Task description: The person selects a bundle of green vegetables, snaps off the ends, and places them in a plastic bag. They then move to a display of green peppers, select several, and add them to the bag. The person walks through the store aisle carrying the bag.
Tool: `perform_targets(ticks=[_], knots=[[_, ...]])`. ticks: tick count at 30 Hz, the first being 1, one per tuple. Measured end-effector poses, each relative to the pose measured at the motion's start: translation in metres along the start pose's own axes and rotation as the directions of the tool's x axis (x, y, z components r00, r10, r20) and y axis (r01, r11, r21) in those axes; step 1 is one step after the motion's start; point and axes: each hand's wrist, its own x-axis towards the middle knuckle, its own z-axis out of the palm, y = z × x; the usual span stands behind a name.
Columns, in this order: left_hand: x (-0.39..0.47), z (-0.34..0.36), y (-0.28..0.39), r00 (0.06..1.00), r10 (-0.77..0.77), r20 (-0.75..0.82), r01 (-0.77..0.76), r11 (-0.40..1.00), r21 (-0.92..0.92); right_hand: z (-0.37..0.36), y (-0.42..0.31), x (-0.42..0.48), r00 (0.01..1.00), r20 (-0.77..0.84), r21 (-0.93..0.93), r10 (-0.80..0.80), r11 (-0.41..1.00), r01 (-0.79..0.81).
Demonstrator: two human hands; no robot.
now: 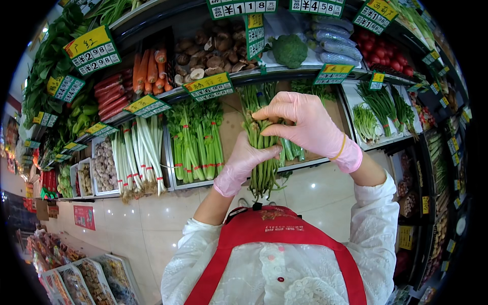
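A bunch of long green beans [264, 171] hangs from my left hand [244, 160], whose gloved fingers and thumb wrap around its middle. My right hand [301, 118], in a pink glove with a rubber band at the wrist, is at the upper ends of the beans; thumb and forefinger pinch there, though what lies between them is too small to tell. Behind my hands, a bed with a brown base [232, 129] holds more leafy greens, partly hidden. Celery bunches [198, 148] with red ties lie to the left of the beans.
White-stalked leeks or scallions [143, 152] and garlic [105, 164] lie farther left. An upper shelf holds carrots [150, 72], mushrooms [217, 47], broccoli [289, 51] and tomatoes [383, 53]. Price signs [209, 87] stick out along the shelf edge. Chives [381, 103] lie at right. Trays of packaged goods [91, 282] stand lower left.
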Motion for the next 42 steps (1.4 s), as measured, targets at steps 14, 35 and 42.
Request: perform_targets(ticks=[14, 35, 42], knots=[[-0.008, -0.006, -0.009, 0.996, -0.072, -0.053, 0.074, 0.997, 0.038, 0.015, -0.003, 0.01, 0.989, 0.138, -0.221, 0.058, 0.975, -0.026], [-0.18, -0.192, -0.059, 0.85, 0.196, -0.489, -0.176, 0.98, 0.087, 0.419, 0.229, -0.109, 0.604, 0.444, -0.11, 0.662, 0.709, -0.697], [-0.191, -0.222, -0.07, 0.805, 0.089, -0.587, -0.035, 0.994, 0.103, 0.482, 0.218, -0.118, 0.683, 0.271, -0.406, 0.678, 0.724, -0.558]])
